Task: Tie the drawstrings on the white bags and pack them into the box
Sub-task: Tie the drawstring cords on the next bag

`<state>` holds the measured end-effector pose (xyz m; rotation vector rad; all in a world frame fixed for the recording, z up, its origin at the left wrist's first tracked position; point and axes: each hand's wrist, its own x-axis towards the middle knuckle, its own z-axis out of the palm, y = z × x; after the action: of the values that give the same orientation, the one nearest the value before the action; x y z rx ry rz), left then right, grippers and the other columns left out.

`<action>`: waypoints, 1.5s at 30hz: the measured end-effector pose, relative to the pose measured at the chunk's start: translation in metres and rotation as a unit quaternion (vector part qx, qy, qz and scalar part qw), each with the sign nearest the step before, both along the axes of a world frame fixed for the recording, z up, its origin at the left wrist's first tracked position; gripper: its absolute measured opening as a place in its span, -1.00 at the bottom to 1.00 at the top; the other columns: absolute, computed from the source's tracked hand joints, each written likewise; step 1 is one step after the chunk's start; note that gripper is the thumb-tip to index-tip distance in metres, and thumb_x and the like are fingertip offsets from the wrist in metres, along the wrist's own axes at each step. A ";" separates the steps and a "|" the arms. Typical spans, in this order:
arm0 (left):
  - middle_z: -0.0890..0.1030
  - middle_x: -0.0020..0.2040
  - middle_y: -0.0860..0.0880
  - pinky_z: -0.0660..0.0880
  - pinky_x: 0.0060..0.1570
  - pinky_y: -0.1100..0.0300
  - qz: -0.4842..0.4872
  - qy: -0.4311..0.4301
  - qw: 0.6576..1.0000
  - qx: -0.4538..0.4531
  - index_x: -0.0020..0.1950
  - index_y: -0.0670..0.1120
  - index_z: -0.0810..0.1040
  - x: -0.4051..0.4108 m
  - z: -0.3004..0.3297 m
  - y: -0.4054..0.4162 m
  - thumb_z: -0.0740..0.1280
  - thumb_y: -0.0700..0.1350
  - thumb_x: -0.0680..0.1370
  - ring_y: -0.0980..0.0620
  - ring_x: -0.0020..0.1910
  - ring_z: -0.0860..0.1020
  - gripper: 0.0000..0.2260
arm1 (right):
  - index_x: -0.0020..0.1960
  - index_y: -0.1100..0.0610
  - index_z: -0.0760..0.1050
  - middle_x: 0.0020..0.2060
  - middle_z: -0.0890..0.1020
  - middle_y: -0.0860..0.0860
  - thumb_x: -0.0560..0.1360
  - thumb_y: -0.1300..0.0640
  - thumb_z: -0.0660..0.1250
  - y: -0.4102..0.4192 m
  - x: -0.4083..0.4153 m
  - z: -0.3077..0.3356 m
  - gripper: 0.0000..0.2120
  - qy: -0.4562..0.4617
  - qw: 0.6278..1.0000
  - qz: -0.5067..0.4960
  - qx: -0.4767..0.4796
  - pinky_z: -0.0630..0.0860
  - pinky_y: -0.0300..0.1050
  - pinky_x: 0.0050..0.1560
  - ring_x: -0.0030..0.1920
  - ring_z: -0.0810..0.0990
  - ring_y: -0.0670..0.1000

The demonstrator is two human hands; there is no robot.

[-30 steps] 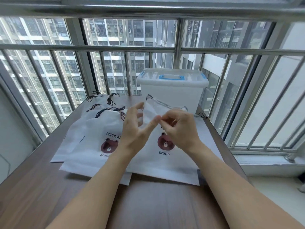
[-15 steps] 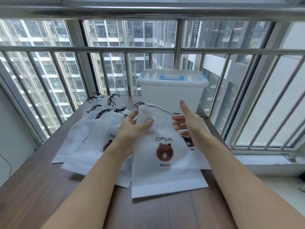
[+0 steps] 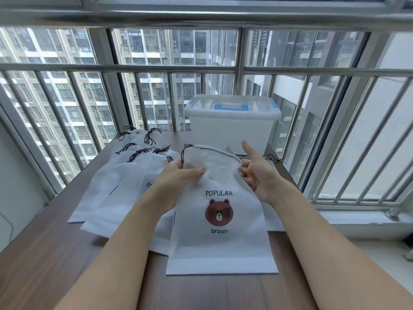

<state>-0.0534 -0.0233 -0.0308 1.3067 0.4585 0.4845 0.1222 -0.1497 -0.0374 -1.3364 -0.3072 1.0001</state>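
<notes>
1. Broadly, the dark wood-grain bench [image 3: 55, 260] carries everything; it is smooth and flat, so the thin bags can slide on it if a cord is tugged hard.
2. Next in size, the box [image 3: 231, 128] stands at the far edge near the window bars. It is milky, rigid plastic with rounded corners, and its lid with the blue handle is shut. No bag can go in until the lid comes off, and lifting it one-handed could knock the box back.
3. Left of centre, a pile of white bags [image 3: 116, 186] lies fanned and overlapping, their dark cords bunched at the top. The soft, papery fabric may drag a neighbour along when one bag is pulled.
4. Nearest, the front bag [image 3: 220, 242] lies flat in the middle of the bench, a bear's face printed on it, its mouth lifted and half see-through.
5. At its top left corner the left hand [image 3: 178, 177] holds the fabric in a narrow pinch grip, thumb on top.
6. At the right corner the right hand [image 3: 259, 175] has its fingers curled behind the hem, thumb raised; I cannot tell whether its grip is closed on the fabric.
7. Smallest, the drawstring [image 3: 214, 150] is a thin dark cord in the hem, looped at the left end. Pulled unevenly, it could bunch one side or slip out.
</notes>
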 end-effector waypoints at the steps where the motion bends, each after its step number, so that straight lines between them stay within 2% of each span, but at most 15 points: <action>1: 0.66 -0.24 -0.12 0.60 -0.35 0.18 0.003 0.006 1.000 0.002 -0.05 -0.19 0.59 -0.001 0.000 0.000 0.38 -0.32 0.54 -0.02 -0.36 0.65 -0.95 | -0.12 0.09 0.46 -0.41 0.43 -0.03 0.41 -0.41 0.39 -0.001 -0.001 0.001 -0.46 0.006 1.000 0.005 0.002 0.23 -0.27 -0.53 -0.54 0.31 -0.07; 4: 0.67 -0.22 -0.10 0.58 -0.35 0.17 -0.004 0.007 1.000 0.005 0.02 -0.16 0.57 -0.002 0.001 0.002 0.40 -0.27 0.54 -0.04 -0.32 0.66 -0.91 | -0.03 0.18 0.69 -0.19 0.72 0.14 0.57 -0.17 0.35 -0.006 -0.008 0.007 -0.59 0.027 0.999 0.000 0.041 0.65 -0.01 -0.14 -0.26 0.69 0.11; 7: 0.67 -0.21 -0.02 0.57 -0.34 0.21 0.029 -0.002 0.999 0.012 0.00 -0.09 0.55 0.000 0.005 -0.003 0.39 -0.02 0.56 0.06 -0.29 0.66 -0.84 | -0.05 0.13 0.64 -0.25 0.72 0.09 0.61 -0.01 0.34 -0.005 -0.010 0.008 -0.78 -0.011 0.998 -0.045 0.051 0.66 -0.06 -0.24 -0.29 0.71 0.07; 10: 0.53 -0.34 0.04 0.47 -0.40 0.30 0.153 0.011 0.987 0.050 -0.22 -0.03 0.45 0.004 0.005 -0.005 0.25 0.24 0.57 0.13 -0.41 0.52 -0.64 | -0.06 0.14 0.65 -0.22 0.71 0.11 0.63 -0.05 0.31 -0.001 -0.013 0.009 -0.71 -0.051 0.994 -0.079 0.049 0.64 -0.06 -0.26 -0.27 0.69 0.09; 14: 0.23 -0.48 0.01 0.16 -0.46 0.19 0.260 0.017 0.959 0.107 -0.38 -0.02 0.21 0.004 -0.002 0.013 0.11 0.23 0.66 0.04 -0.52 0.19 -0.50 | -0.13 0.17 0.62 -0.32 0.68 0.08 0.68 -0.09 0.19 0.001 -0.013 0.008 -0.58 -0.040 0.988 -0.137 0.058 0.61 -0.08 -0.29 -0.35 0.64 0.06; 18: 0.22 -0.49 0.07 0.18 -0.51 0.24 0.233 -0.146 0.953 -0.128 -0.34 0.01 0.21 0.000 0.007 0.026 0.11 -0.04 0.68 0.08 -0.51 0.22 -0.63 | -0.27 0.14 0.43 -0.37 0.45 0.03 0.72 -0.11 0.03 -0.001 0.002 0.004 -0.49 0.086 0.971 -0.180 0.132 0.39 -0.19 -0.28 -0.38 0.40 -0.02; 22: 0.52 -0.30 0.03 0.44 -0.07 0.19 0.189 -0.243 0.925 -0.222 -0.31 -0.04 0.32 -0.006 0.003 0.041 0.11 -0.08 0.69 0.03 -0.14 0.56 -0.64 | -0.41 0.07 0.24 -0.42 0.50 0.07 0.72 -0.12 -0.03 -0.004 0.014 0.002 -0.44 0.177 0.939 -0.212 0.203 0.47 -0.12 -0.07 -0.33 0.55 0.04; 25: 0.66 -0.19 -0.04 0.54 0.16 0.07 0.127 -0.330 0.881 -0.314 -0.31 -0.07 0.38 -0.008 0.004 0.040 0.12 -0.05 0.70 -0.03 0.00 0.67 -0.62 | -0.40 0.08 0.20 -0.57 0.37 0.04 0.73 -0.09 -0.05 -0.004 0.010 0.004 -0.45 0.229 0.917 -0.203 0.256 0.56 -0.07 -0.16 -0.49 0.48 0.04; 28: 0.45 -0.44 0.03 0.57 -0.27 0.21 0.123 -0.412 0.816 -0.387 -0.37 -0.10 0.39 -0.021 0.005 0.057 0.08 -0.07 0.71 0.08 -0.43 0.52 -0.56 | -0.45 0.06 0.17 -0.57 0.15 -0.03 0.73 -0.09 -0.05 -0.014 0.021 0.009 -0.42 0.235 0.906 -0.236 0.260 0.28 -0.30 -0.51 -0.59 0.13 -0.03; 30: 0.33 -0.47 0.05 0.35 -0.50 0.28 0.162 -0.431 0.780 -0.425 -0.36 -0.09 0.35 -0.036 0.003 0.077 0.08 -0.05 0.72 0.11 -0.55 0.30 -0.56 | -0.45 0.03 0.15 -0.54 0.10 -0.05 0.73 -0.09 -0.07 -0.023 0.032 0.013 -0.42 0.172 0.914 -0.288 0.227 0.01 -0.28 -0.51 -0.57 0.03 -0.04; 32: 0.29 -0.48 0.06 0.21 -0.56 0.29 0.197 -0.425 0.771 -0.431 -0.37 -0.08 0.33 -0.042 0.000 0.086 0.10 -0.03 0.71 0.11 -0.57 0.21 -0.56 | -0.42 0.01 0.12 -0.54 0.09 -0.06 0.72 -0.12 -0.06 -0.028 0.036 0.017 -0.45 0.122 0.918 -0.318 0.201 -0.07 -0.24 -0.49 -0.56 0.01 -0.04; 34: 0.29 -0.47 0.06 0.17 -0.56 0.31 0.223 -0.412 0.783 -0.409 -0.37 -0.07 0.33 -0.040 0.001 0.081 0.12 0.00 0.70 0.13 -0.56 0.17 -0.56 | -0.38 0.00 0.12 -0.56 0.11 -0.06 0.71 -0.16 -0.05 -0.028 0.032 0.018 -0.49 0.075 0.928 -0.320 0.176 -0.06 -0.24 -0.53 -0.56 0.01 -0.04; 37: 0.39 -0.38 0.07 0.23 -0.49 0.34 0.239 -0.331 0.884 -0.228 -0.26 -0.03 0.45 -0.031 0.012 0.058 0.21 0.06 0.65 0.14 -0.48 0.22 -0.68 | -0.35 -0.01 0.13 -0.54 0.11 -0.07 0.69 -0.18 0.04 -0.025 0.021 0.016 -0.51 -0.009 0.957 -0.260 0.128 -0.03 -0.23 -0.57 -0.54 0.02 -0.05; 40: 0.56 -0.12 0.06 0.31 -0.44 0.38 0.153 -0.238 0.959 -0.022 0.09 -0.05 0.59 -0.020 0.016 0.029 0.35 0.01 0.53 0.17 -0.39 0.29 -0.80 | -0.32 0.00 0.14 -0.45 0.05 -0.06 0.67 -0.16 0.08 -0.017 0.007 0.013 -0.56 -0.059 0.982 -0.131 0.122 -0.08 -0.24 -0.54 -0.47 -0.04 -0.05; 45: 0.58 0.21 -0.01 0.24 -0.48 0.36 -0.028 -0.168 0.981 0.094 0.44 -0.08 0.45 -0.004 0.009 -0.004 0.38 -0.27 0.53 0.13 -0.37 0.27 -0.52 | -0.27 0.03 0.12 -0.33 0.01 0.00 0.64 0.09 -0.03 0.004 -0.031 0.018 -0.71 -0.102 0.979 0.005 0.175 -0.10 -0.24 -0.48 -0.40 -0.07 -0.04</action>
<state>-0.0570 -0.0277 -0.0217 1.3813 0.0958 0.7002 0.0912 -0.1461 -0.0191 -1.1143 -0.6160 0.7741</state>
